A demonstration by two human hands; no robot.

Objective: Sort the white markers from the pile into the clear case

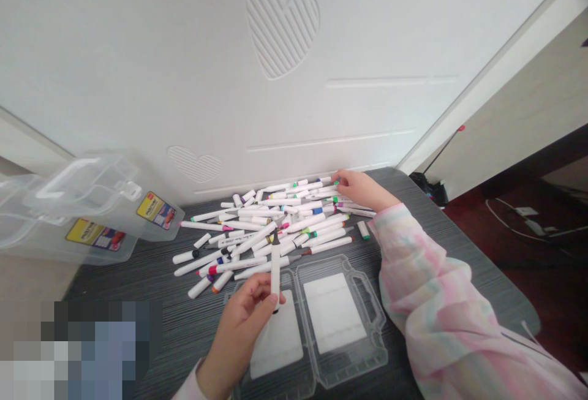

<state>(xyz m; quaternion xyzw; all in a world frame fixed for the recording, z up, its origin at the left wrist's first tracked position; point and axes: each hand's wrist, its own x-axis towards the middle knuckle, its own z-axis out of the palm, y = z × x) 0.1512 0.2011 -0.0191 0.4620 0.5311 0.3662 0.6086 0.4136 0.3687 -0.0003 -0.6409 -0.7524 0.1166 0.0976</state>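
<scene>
My left hand [250, 311] is closed round a white marker [275, 271], held upright with its dark tip bare and pointing up. It is above the left half of an open clear plastic case [316, 326], which lies flat with a white panel in each half. My right hand [361, 187] is at the far right of a heap of white markers [316, 222], fingers curled down at the heap's edge. What its fingertips hold, if anything, is hidden. Several markers lie uncapped, with loose caps among them. A green-ended cap [363, 230] lies apart, near my right wrist.
Clear plastic boxes [160, 222] with yellow labels stand at the left on the dark wood-grain table [459, 290]. A white panel [298, 112] with heart reliefs rises behind the heap. The table's rounded right edge drops to a reddish floor with cables.
</scene>
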